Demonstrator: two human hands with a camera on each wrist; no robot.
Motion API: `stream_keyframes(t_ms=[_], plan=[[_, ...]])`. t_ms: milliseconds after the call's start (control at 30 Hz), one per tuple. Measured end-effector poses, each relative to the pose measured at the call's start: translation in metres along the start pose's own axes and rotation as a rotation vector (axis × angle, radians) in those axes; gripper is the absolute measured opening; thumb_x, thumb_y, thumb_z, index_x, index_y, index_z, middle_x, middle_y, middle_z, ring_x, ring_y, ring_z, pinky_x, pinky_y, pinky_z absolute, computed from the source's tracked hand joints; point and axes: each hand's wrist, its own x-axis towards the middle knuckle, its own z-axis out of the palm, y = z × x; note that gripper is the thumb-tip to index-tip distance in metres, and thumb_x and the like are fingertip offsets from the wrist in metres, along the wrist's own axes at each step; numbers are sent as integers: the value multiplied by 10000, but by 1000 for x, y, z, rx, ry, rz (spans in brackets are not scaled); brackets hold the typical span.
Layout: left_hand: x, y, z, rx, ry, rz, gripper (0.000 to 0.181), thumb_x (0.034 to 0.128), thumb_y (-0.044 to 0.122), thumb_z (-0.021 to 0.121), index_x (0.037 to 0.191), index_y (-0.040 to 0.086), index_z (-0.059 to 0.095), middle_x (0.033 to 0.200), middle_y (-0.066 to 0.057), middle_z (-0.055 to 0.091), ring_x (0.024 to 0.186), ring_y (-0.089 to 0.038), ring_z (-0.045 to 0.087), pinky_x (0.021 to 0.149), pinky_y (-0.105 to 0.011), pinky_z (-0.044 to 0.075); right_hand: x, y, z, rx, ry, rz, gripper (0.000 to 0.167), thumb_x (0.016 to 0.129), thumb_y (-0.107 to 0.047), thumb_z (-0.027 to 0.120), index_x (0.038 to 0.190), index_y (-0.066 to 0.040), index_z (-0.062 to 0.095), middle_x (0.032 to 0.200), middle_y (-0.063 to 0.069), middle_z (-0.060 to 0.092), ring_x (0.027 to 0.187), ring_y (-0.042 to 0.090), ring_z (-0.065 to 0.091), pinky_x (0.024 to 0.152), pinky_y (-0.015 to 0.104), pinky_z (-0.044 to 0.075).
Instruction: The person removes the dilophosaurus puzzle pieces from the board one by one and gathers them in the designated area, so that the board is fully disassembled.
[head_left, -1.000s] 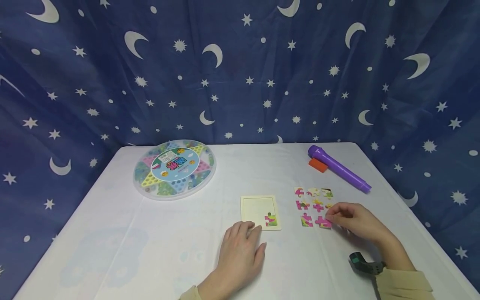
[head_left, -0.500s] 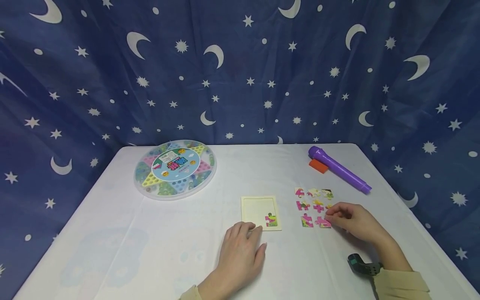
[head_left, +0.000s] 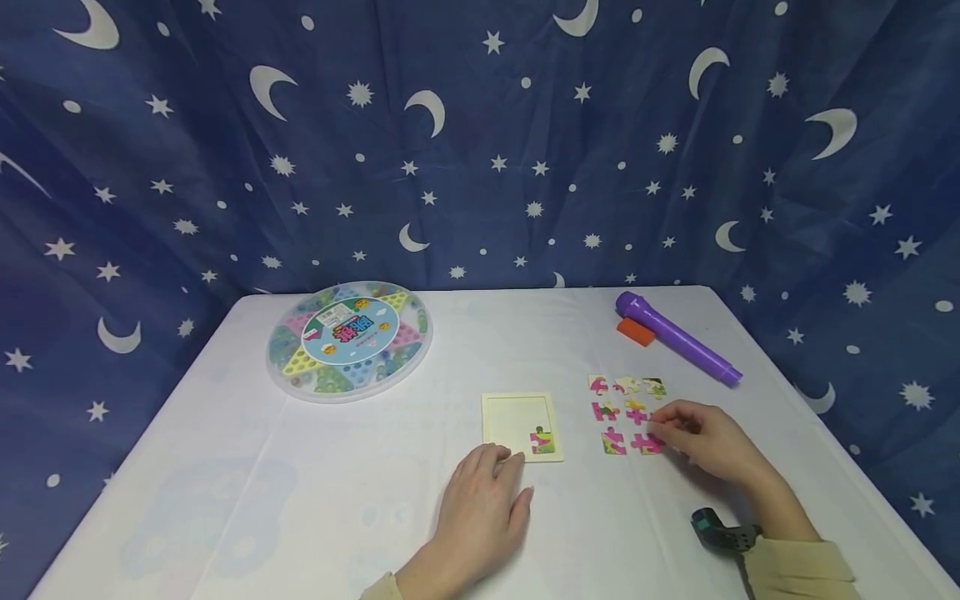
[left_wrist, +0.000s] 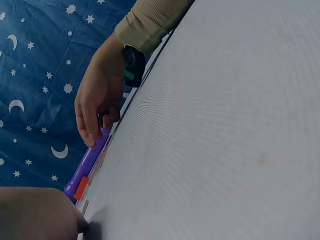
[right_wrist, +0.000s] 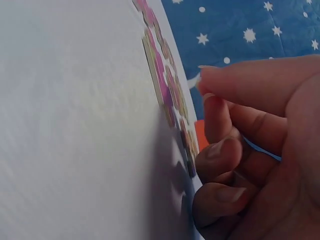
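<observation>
A cream puzzle tray point(head_left: 521, 395) lies in the middle of the table in the head view, with one pink-and-green puzzle piece point(head_left: 543, 441) in its lower right corner. My left hand point(head_left: 480, 508) lies palm down, its fingertips at the tray's near left edge. Right of the tray, several loose puzzle pieces point(head_left: 613, 441) are laid out in rows. My right hand point(head_left: 708, 437) is over the right side of these rows, partly hiding a piece. Its fingers point(right_wrist: 220, 155) are loosely bent in the right wrist view, and nothing shows between thumb and forefinger.
A round, clear-lidded board game box point(head_left: 349, 340) lies at the back left. A purple toy microphone point(head_left: 678, 337) and an orange block point(head_left: 636, 332) lie at the back right. Behind the white table point(head_left: 300, 500) hangs a blue curtain point(head_left: 480, 125) with moons and stars.
My right hand has shifted slightly left and up over the pieces, covering more of the middle row's right-hand piece. My left hand and the tray have stayed in place.
</observation>
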Motion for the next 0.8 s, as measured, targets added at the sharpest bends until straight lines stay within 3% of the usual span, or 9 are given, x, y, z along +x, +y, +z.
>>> stream_keyframes(t_ms=[233,433,633,800], plan=[[1,0,0,-53,-4,-8,360,941,240,704,1220,13,710,1186,-105,626,1172,-234,578,936,-384,538,-2,-19,7,8,35,-55,296,955,-326,747,1139,-98,711,856,53,619,688,228,562,535,306,527],[0,1,1,-64,-37,-12,362,958,241,685,1247,24,704,1231,-100,615,1212,-228,561,957,-383,530,-7,-41,19,-27,50,-106,189,940,-244,764,1089,-135,721,851,14,622,627,203,543,476,286,455],[1,2,1,-55,-30,2,352,955,235,686,1238,27,710,1221,-96,620,1206,-229,564,940,-382,540,-10,-61,42,-127,35,-211,116,920,-226,790,1018,-196,736,809,-69,586,710,151,505,579,254,434],[0,1,1,-47,-27,3,355,950,237,690,1242,36,710,1215,-91,619,1204,-232,566,935,-383,542,-8,-74,60,-215,4,-333,166,894,-231,819,1043,-207,749,810,-140,585,690,102,500,616,249,448]])
